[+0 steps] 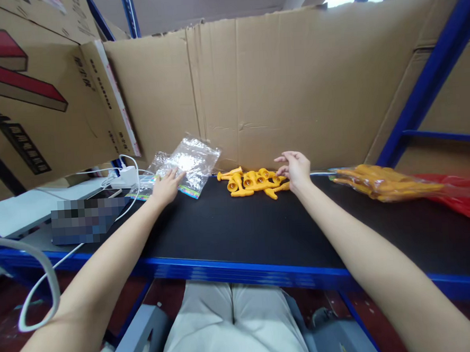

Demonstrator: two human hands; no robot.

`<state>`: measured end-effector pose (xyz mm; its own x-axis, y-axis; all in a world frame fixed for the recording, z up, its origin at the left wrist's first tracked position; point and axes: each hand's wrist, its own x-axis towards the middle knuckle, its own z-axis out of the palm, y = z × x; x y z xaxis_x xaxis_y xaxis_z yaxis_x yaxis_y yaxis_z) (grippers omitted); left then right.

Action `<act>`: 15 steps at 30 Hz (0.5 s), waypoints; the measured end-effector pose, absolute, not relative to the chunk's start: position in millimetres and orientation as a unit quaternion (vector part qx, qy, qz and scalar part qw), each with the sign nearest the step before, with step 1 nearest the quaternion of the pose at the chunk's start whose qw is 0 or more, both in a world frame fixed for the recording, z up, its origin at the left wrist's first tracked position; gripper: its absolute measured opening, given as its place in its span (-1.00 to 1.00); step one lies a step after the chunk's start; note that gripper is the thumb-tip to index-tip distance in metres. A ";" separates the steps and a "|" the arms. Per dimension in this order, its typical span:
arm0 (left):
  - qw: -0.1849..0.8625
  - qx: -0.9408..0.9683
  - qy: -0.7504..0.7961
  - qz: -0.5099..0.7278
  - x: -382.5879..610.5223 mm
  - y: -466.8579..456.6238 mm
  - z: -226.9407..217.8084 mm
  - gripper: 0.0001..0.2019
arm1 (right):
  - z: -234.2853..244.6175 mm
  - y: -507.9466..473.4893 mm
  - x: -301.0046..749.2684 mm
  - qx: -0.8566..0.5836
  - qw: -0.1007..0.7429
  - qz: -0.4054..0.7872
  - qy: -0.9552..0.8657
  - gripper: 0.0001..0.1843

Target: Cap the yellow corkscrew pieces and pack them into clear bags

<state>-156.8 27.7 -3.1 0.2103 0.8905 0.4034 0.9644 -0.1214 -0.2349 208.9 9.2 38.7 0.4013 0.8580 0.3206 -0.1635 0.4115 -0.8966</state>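
Observation:
My left hand [167, 186] lies with its fingers stretched out on clear plastic bags [196, 160] that have a colourful strip along one edge. My right hand [297, 171] is raised at the right end of a small pile of orange-yellow plastic pieces [255, 181]. Its fingers are apart and slightly bent, and I see nothing held in them. Several of the pieces have round hollow ends; others look like thin rods. Whether the right fingertips touch the pile, I cannot tell.
A clear bag of similar orange-yellow pieces [378, 182] lies at the right, beside red plastic [463, 196]. A white plug adapter [128, 174] and cables are at the left, near a blurred-out item [88, 219]. Cardboard [293, 87] stands behind the black tabletop [238, 234].

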 end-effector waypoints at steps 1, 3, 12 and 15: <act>0.223 -0.736 -0.635 -0.074 -165.0 29.1 -5.1 -0.42 | 37.9 9.4 208.9 -0.415 0.726 0.350 -0.422 -0.94; 0.201 -0.716 -0.666 -0.059 -178.7 32.0 -7.6 -0.43 | 36.5 9.7 208.8 -0.418 0.720 0.349 -0.430 -0.93; 0.072 -0.687 -0.723 -0.011 -211.0 42.8 -13.5 -0.38 | 33.2 9.8 206.1 -0.426 0.692 0.360 -0.458 -0.95; 0.067 -0.683 -0.727 -0.017 -214.5 43.7 -12.8 -0.36 | 32.9 9.8 206.0 -0.428 0.683 0.364 -0.466 -0.96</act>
<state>-214.5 43.7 -12.8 -0.0569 0.9909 0.1219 0.9956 0.0654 -0.0670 206.0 9.8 32.9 0.3007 0.8968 0.3244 -0.0995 0.3678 -0.9245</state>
